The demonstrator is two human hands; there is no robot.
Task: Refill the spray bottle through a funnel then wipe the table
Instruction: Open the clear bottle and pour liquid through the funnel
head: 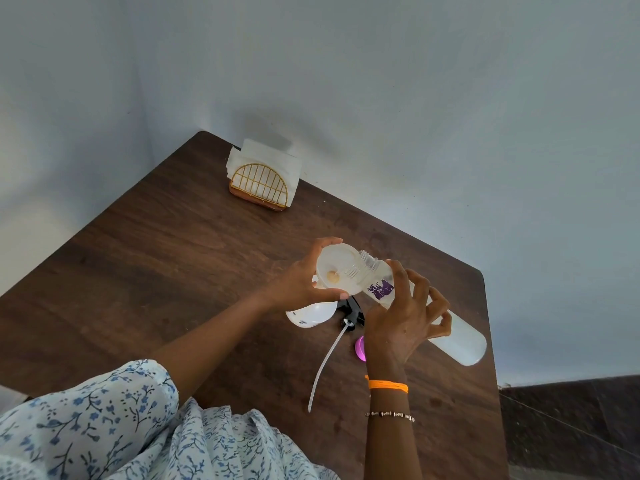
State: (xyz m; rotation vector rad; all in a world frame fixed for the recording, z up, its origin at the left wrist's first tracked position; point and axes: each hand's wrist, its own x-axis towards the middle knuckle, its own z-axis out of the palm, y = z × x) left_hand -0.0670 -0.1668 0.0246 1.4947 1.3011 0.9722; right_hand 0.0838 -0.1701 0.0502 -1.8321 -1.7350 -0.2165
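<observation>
My left hand grips the rim of a translucent white funnel that sits on top of the white spray bottle. My right hand holds a clear refill bottle with a purple label, tilted down so its open threaded mouth lies over the funnel's edge. The black spray head with its long white dip tube lies on the dark wooden table, just below the funnel. A pink cap rests on the table, partly hidden by my right wrist.
A gold wire napkin holder filled with white paper napkins stands at the table's far corner against the pale wall. The table's right edge runs close past the refill bottle, with dark floor beyond. My floral sleeve fills the lower left.
</observation>
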